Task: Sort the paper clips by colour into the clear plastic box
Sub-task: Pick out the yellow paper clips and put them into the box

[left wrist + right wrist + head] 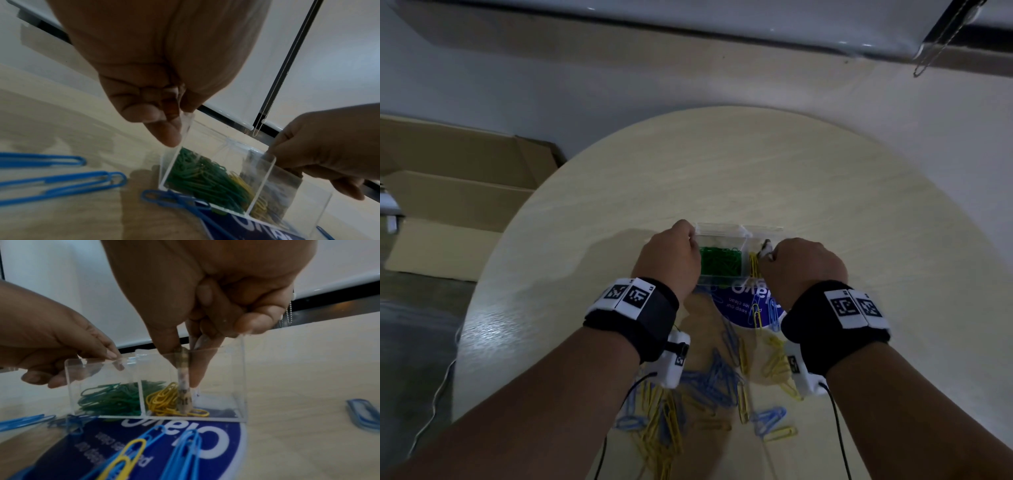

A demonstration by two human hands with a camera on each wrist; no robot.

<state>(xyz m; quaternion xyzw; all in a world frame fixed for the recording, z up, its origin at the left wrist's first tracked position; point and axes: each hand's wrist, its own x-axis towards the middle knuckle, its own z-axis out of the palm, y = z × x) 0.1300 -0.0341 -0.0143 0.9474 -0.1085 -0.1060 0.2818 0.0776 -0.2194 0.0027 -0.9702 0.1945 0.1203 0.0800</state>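
Observation:
The clear plastic box (722,226) stands mid-table on the round table, its near edge on a blue round sticker (743,308). Green clips (111,399) fill its left compartment and a few yellow clips (162,400) lie in the right one. My left hand (180,120) pinches the box's left wall at its top corner. Over the right compartment, my right hand (185,350) pinches a narrow printed strip (184,386) that stands upright among the yellow clips, with a finger reaching down inside. Loose blue clips (709,380) and yellow clips (777,363) lie scattered near me.
Open cardboard boxes (458,192) sit on the floor to the left of the table. A blind's bead chain (941,37) hangs at the far right by the window. Wrist-camera cables trail under both forearms. Bare tabletop (756,171) extends beyond the box.

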